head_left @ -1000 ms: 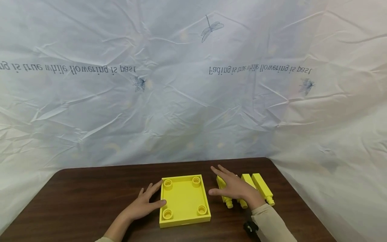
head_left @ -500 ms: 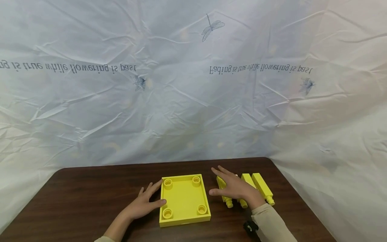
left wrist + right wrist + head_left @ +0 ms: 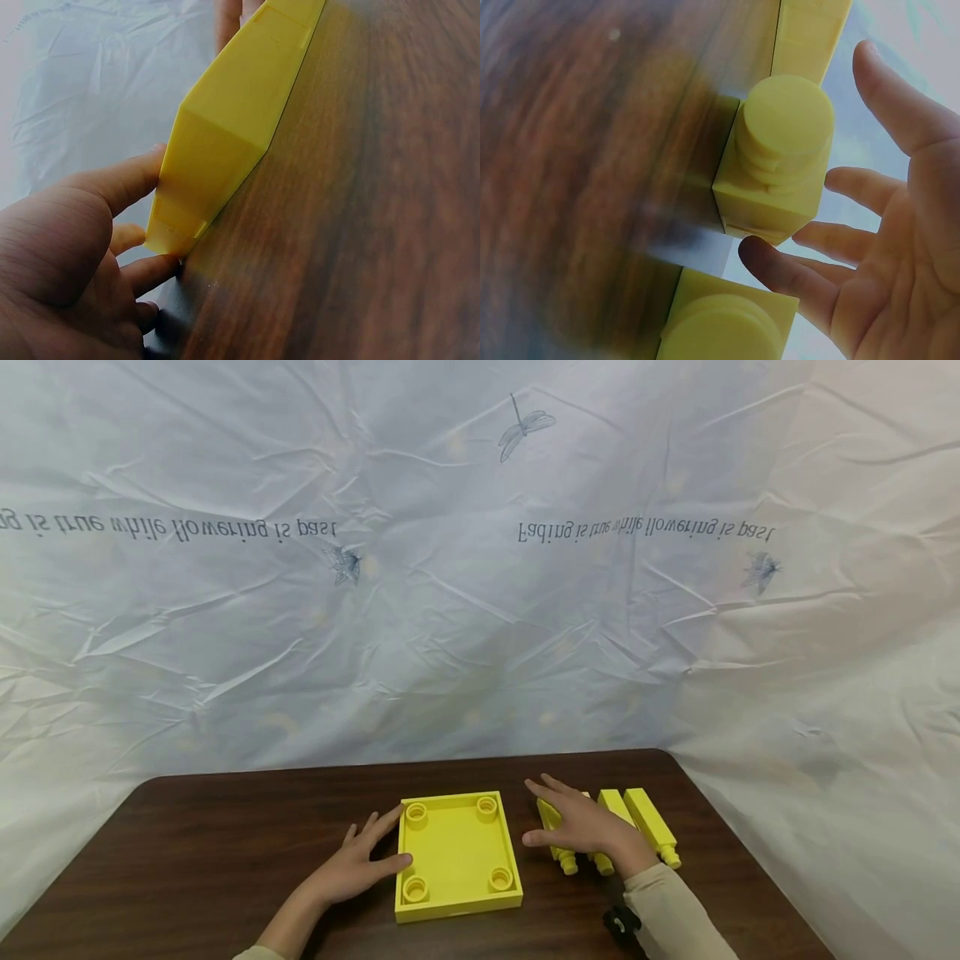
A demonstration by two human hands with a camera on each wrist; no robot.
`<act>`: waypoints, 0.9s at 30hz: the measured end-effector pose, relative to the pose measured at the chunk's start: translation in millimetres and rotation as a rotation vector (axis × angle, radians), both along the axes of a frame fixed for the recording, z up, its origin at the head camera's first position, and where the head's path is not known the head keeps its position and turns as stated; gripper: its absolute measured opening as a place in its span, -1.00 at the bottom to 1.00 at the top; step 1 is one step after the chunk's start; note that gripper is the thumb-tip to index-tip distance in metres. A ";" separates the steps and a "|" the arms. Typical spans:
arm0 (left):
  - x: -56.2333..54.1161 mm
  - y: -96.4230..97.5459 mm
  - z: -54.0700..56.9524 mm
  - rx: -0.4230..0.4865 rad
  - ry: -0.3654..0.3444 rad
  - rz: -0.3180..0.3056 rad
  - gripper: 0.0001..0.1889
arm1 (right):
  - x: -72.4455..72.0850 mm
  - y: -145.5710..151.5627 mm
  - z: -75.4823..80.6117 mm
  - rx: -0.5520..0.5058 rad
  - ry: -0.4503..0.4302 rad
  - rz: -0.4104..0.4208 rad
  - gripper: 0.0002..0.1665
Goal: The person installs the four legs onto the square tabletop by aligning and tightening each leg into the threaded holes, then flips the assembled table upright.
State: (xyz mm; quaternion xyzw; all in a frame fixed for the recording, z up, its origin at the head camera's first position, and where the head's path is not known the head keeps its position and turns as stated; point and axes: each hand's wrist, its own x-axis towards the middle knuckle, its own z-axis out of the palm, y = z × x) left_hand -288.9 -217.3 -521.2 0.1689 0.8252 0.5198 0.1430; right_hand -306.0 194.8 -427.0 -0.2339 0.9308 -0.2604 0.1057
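A square yellow board (image 3: 457,843) with a raised rim and a round socket in each corner lies on the table. At its left edge is my left hand (image 3: 351,870), thumb over the rim and fingers stretched along the side. The left wrist view shows that thumb against the yellow side wall (image 3: 217,142). My right hand (image 3: 581,822) is spread over several yellow square bars with stepped round ends, partly hiding them. One bar (image 3: 765,195) lies right by its fingertips in the right wrist view, and another bar (image 3: 727,322) is below it. The right hand grips nothing.
The rightmost yellow bar (image 3: 651,827) lies beside the right wrist. A dark wood table (image 3: 225,835) carries everything. Behind it hangs a creased pale sheet (image 3: 450,610) with printed text and insects. A small black object (image 3: 622,923) sits by the right sleeve (image 3: 675,914).
The right hand has shifted very slightly toward the right and down. The left hand, the board and the bars look the same as before.
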 end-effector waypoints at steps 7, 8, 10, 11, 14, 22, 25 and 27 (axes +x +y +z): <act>-0.1 0.2 -0.8 0.010 -0.001 -0.003 0.03 | 0.9 -0.2 0.9 0.010 -0.016 0.017 0.05; -0.1 0.1 -1.1 0.012 -0.002 -0.004 0.03 | 0.9 -0.3 1.0 0.015 -0.018 0.017 0.04; -0.4 -0.1 -1.7 0.013 -0.003 -0.005 0.03 | 1.1 -0.4 1.2 0.024 -0.023 0.016 0.02; -0.5 -0.2 -1.9 0.013 -0.004 -0.005 0.03 | 1.2 -0.6 1.2 0.028 -0.025 0.015 0.01; -0.1 0.2 -1.1 0.011 -0.002 -0.004 0.03 | 0.8 -1.0 0.9 0.038 -0.024 0.014 -0.01; 0.8 1.1 0.7 0.012 0.006 -0.007 0.03 | 1.8 -1.7 1.6 0.058 -0.026 0.018 -0.06; 1.1 1.1 0.8 0.013 0.010 -0.008 0.03 | 2.2 -1.7 2.0 0.062 -0.030 0.017 -0.10; 1.4 1.3 1.0 0.012 0.012 -0.006 0.03 | 2.5 -1.8 2.5 0.064 -0.027 0.016 -0.13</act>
